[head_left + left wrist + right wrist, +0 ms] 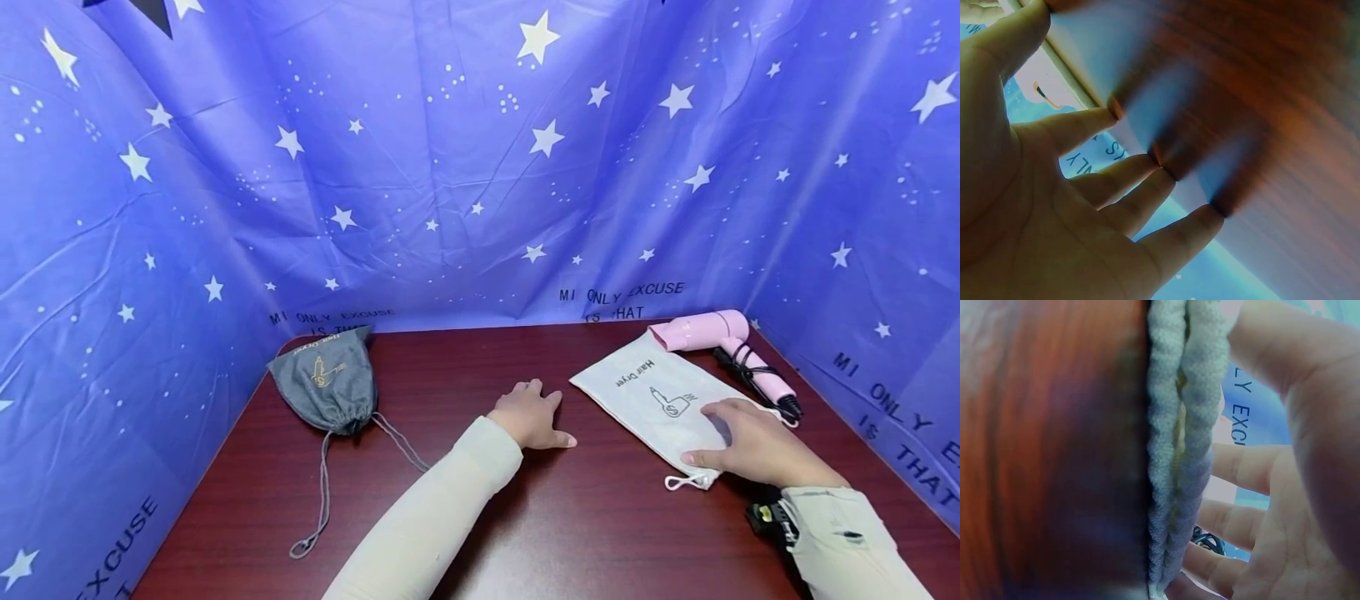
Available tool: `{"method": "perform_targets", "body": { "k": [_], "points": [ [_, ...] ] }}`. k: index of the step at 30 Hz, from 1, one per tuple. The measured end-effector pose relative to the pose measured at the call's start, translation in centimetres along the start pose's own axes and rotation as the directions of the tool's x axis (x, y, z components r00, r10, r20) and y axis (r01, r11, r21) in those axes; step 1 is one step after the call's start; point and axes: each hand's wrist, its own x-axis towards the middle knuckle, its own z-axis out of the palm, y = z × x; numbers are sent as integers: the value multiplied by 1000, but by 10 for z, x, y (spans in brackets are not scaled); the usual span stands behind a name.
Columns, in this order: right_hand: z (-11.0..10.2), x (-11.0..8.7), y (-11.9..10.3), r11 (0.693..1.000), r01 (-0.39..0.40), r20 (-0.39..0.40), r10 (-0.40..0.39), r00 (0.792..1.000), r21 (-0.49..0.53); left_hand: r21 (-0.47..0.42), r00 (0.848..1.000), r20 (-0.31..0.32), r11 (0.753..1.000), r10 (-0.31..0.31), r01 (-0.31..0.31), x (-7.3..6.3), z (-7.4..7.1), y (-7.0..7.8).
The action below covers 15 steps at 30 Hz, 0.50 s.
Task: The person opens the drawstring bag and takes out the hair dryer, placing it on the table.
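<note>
A white drawstring bag (641,404) with a hair dryer print lies flat on the dark red table. My right hand (761,446) is over its drawstring end, fingers extended and thumb close to the cord loop. In the right wrist view the gathered mouth of the bag (1175,450) shows two fabric edges with a narrow gap, the fingers reaching along its far side. My left hand (528,414) is at mid-table with its fingers spread and holds nothing. The left wrist view shows its fingertips (1216,212) right at the wood surface.
A pink hair dryer (701,331) with a black cord wrapped on its handle lies behind the white bag, its nozzle overlapping the bag's corner. At the left sits a grey drawstring bag (337,396), its cords trailing forward. A blue star-patterned curtain (450,167) surrounds the table.
</note>
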Motion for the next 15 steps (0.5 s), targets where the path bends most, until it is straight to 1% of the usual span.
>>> {"method": "perform_targets", "body": {
  "k": [6, 15],
  "points": [
    [0, -1, 3, 1000, -2, 8, 2, 1000, 7, -3, 1000, -16, 1000, -2, 2, 1, -1, 1],
    [2, -1, 1, 1000, 0, 11, 0, 1000, 16, 1, 1000, -3, 1000, -9, 9, -1, 1, 0]
  ]
}}
